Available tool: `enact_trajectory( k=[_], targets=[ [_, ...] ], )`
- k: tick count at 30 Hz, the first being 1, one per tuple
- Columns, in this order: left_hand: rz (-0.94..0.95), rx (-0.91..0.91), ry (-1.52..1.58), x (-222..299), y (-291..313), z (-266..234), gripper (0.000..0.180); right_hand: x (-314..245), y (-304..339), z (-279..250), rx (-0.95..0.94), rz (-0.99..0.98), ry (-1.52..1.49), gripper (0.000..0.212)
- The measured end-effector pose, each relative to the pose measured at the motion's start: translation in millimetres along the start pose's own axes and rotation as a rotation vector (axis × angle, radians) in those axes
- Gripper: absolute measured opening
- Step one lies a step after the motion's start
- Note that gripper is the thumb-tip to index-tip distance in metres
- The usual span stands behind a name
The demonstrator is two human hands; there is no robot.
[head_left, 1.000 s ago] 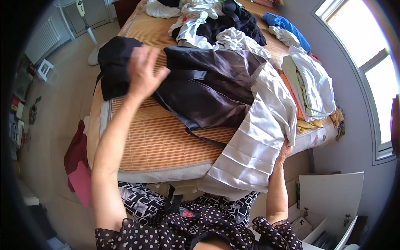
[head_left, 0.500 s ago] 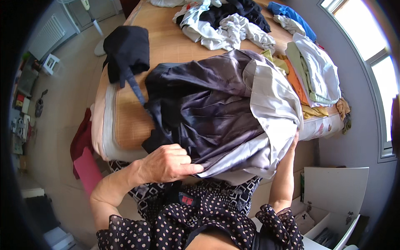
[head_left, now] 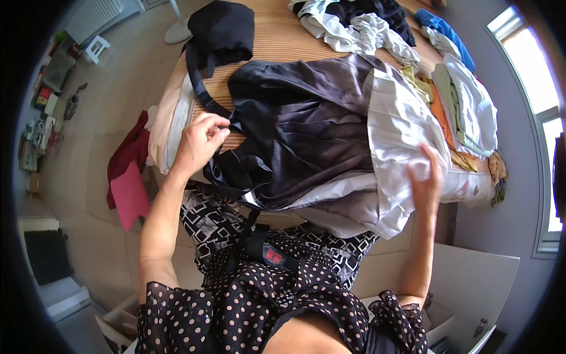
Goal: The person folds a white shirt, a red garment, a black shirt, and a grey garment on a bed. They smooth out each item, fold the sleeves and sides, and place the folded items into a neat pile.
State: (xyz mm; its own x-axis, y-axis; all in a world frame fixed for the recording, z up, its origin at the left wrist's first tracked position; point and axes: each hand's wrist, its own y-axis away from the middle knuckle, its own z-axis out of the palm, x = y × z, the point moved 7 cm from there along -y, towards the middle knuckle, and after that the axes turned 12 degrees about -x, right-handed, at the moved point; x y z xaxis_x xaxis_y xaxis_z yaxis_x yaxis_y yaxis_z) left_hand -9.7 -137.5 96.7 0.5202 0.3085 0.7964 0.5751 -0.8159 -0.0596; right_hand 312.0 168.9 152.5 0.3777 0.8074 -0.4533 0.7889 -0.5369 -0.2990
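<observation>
A dark satin dress (head_left: 306,141) with a wide white band (head_left: 395,130) at its right end lies spread over the near edge of the bed. At its left end, my left hand (head_left: 203,138) is closed, thumb and fingertips pinched on a dark strap-like edge of the dress. Over the white band is my right hand (head_left: 425,180), blurred by motion, its thumb and fingers apart. Whether it touches the cloth is hard to make out. Pale lining shows along the dress's near side, hanging above my lap.
A black bag (head_left: 221,32) with a long strap sits beyond my left hand on the bed (head_left: 274,44). Crumpled white and black clothes (head_left: 371,35) lie at the back. Folded clothes (head_left: 471,112) are stacked at the right, by the window. An open white cabinet (head_left: 471,289) stands lower right.
My left hand has moved left and up, to the dress's left end. My right hand has come from beneath the white band to over it. The dress lies flatter, and the view has shifted.
</observation>
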Motion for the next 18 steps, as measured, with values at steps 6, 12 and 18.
enact_trajectory(
  k=[6,12,18],
  targets=[
    [-0.206,0.016,-0.229,-35.9,-44.1,17.5,0.061,-4.1,-8.6,40.9,-0.321,0.119,0.364,0.023],
    [-0.139,0.131,-0.189,-65.4,-77.7,21.4,0.055,160.1,42.6,-83.1,0.342,0.254,-1.197,0.015],
    [-0.120,0.104,0.492,-83.7,-86.2,28.9,0.025,271.7,168.1,-69.5,0.501,0.586,-1.383,0.033]
  ],
)
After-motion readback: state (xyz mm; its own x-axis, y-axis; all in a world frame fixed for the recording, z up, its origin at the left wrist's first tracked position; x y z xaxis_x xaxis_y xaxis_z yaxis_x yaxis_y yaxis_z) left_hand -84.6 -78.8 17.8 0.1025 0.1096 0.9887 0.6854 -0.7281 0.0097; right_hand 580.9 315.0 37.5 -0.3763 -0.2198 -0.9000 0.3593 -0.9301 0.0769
